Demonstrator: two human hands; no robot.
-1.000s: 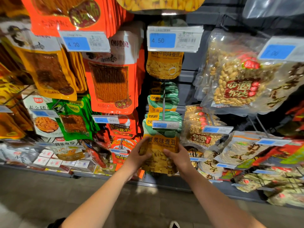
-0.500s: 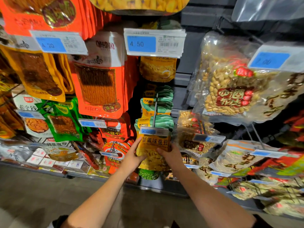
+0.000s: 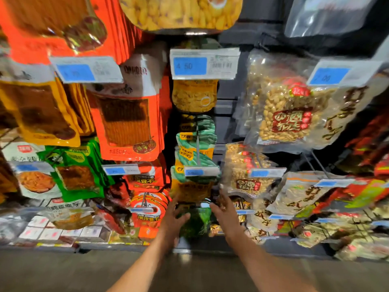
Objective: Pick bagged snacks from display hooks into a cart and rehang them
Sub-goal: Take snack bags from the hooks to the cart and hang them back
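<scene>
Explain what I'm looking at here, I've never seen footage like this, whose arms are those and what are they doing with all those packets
There is no machine here. The one picture comes from a wide-angle camera worn on a person's head, looking forward and down, so the two bare arms reaching in from below are the wearer's own.

In front is a shop display of hanging snack bags on hooks, with blue-and-white price tags. The left hand and right hand are both up at a yellow plastic bag of broad beans hanging below a stack of green-and-yellow bags. The fingers look spread and loose beside the bag rather than wrapped round it, though the picture is blurred. To the right hang clear bags of peanuts; to the left, orange packets.
</scene>
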